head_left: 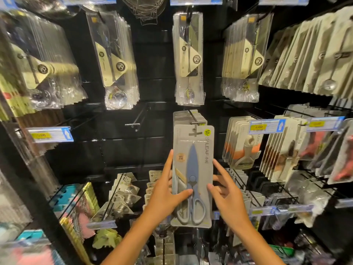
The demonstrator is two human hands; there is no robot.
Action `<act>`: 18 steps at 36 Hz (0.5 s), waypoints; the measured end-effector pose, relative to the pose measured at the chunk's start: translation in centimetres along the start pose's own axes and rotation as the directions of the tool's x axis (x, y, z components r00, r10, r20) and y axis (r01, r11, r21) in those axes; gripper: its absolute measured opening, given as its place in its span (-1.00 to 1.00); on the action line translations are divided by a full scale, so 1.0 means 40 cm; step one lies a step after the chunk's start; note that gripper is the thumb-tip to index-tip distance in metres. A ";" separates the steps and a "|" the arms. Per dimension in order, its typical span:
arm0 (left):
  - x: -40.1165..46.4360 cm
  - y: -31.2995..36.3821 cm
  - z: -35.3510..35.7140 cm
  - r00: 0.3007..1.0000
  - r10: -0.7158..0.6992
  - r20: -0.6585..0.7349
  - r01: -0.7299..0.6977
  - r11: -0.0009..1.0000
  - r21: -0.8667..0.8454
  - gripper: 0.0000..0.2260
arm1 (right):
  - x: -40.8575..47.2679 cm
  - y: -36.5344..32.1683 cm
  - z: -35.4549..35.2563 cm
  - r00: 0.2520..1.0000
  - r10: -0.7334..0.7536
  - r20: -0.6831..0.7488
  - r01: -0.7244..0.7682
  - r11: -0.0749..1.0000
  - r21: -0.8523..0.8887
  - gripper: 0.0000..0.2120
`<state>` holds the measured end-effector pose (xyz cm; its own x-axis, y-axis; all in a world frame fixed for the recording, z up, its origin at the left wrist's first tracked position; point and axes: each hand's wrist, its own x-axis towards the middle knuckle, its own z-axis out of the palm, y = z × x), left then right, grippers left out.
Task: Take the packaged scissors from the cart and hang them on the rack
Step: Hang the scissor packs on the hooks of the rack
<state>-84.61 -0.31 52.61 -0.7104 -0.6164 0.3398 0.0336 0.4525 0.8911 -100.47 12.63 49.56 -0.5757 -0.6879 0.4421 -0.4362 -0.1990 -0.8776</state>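
While both arms reach up from below, the black rack point(152, 88) fills the whole wall ahead, its hooks crowded with hanging goods. Across the top row hang clear packets of spoons point(189, 58) in thick bunches, with pale card-backed packs point(313, 54) fanned out at the far right. Lower down on the right are peelers with orange parts point(242, 144) and, beside them, packs holding something pink. At the bottom left sit turquoise and pink items, blurred at the edge.

At the centre is the packaged scissors point(193, 175), a tall grey card with blue-grey blades pointing up and pale handles at the bottom. It stands upright in front of a stack of matching packs point(189, 117) already hung on a hook point(196, 122); its hang slot sits just under the hook's crossbar tip, and I cannot tell whether it is threaded on.

The left hand point(166, 190) grips the card's left edge, thumb across the front near the scissor pivot and fingers behind. The right hand point(227, 194) is spread, thumb tip touching the card's right edge, fingers loose and apart behind it.

A yellow price tag point(258, 127) sits to the right, and another point(42, 135) at the left.
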 end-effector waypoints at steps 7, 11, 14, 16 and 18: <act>0.017 0.003 0.015 1.000 -0.002 -0.012 0.003 1.000 0.031 0.06 | 0.010 0.002 -0.020 1.000 0.021 0.020 -0.021 0.999 -0.031 -0.37; 0.021 -0.007 0.016 1.000 -0.020 0.002 0.020 0.999 0.033 0.07 | 0.009 0.008 -0.022 0.999 0.034 0.024 -0.033 0.998 -0.046 -0.38; 0.029 -0.011 0.013 0.999 -0.048 0.022 0.047 0.998 0.037 0.08 | 0.017 0.015 -0.021 0.999 0.034 0.034 -0.032 0.998 -0.057 -0.38; 0.040 -0.012 0.005 0.996 -0.072 0.047 0.069 0.996 0.048 0.10 | 0.028 0.021 -0.022 0.998 0.033 0.049 -0.030 0.997 -0.065 -0.37; 0.054 -0.011 -0.004 0.992 -0.095 0.088 0.089 0.994 0.071 0.12 | 0.043 0.028 -0.025 0.997 0.031 0.069 -0.025 0.996 -0.083 -0.36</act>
<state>-86.04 -1.97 52.99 -0.7693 -0.5976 0.2259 -0.0797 0.4406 0.8941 -102.63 11.90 49.54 -0.5398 -0.7402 0.4008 -0.4771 -0.1233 -0.8702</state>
